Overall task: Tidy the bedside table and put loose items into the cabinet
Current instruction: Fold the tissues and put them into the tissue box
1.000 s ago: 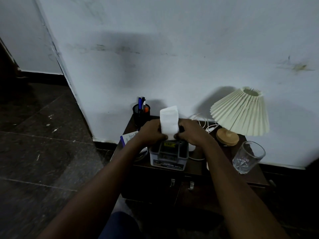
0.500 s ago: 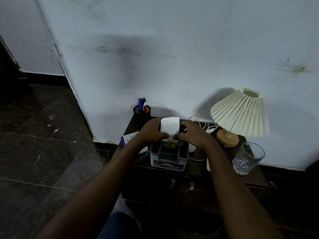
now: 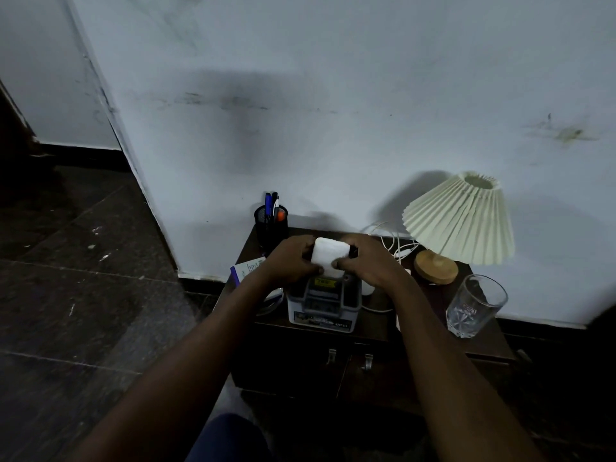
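From the head view, both hands meet over the dark bedside table (image 3: 488, 344). The left hand (image 3: 292, 261) and the right hand (image 3: 370, 265) hold a white folded piece (image 3: 330, 253) between them, fingers (image 3: 345, 262) curled around its side edges. Whether it is tissue or cloth I cannot tell. The piece is just above a grey box (image 3: 322, 306) that stands at the front of the table. Behind the left hand is a black pen holder (image 3: 270, 225) with pens in it. To the right are a white cable (image 3: 396, 243), a pleated lamp (image 3: 461, 221) and a clear glass (image 3: 475, 306). Under the table top, the cabinet doors (image 3: 376, 381) are closed.
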Motion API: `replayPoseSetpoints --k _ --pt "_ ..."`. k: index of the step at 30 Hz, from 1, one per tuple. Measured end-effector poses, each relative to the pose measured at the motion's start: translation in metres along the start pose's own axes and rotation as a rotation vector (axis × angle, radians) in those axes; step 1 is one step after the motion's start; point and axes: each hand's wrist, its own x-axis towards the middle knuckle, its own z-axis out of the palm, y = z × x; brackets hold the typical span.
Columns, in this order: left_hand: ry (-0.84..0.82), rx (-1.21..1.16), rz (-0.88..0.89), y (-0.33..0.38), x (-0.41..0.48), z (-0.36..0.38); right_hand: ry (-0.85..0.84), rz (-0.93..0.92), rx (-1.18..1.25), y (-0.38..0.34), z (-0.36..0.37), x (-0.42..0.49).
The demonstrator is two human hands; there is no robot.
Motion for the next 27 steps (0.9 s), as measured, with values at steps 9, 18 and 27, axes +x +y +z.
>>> replayPoseSetpoints --k 9,18,27 --pt "0.008 0.041 -0.013 -0.001 0.003 -0.002 -0.043 -0.015 -0.170 0.004 0.004 0.004" --pt "0.004 -0.050 -0.060 -0.007 0.002 -0.002 -0.006 0.021 -0.099 0.005 0.000 0.008" --pt "0.049 -0.209 -0.099 -0.015 0.003 0.007 0.304 0.109 0.213 0.024 -0.016 -0.001"
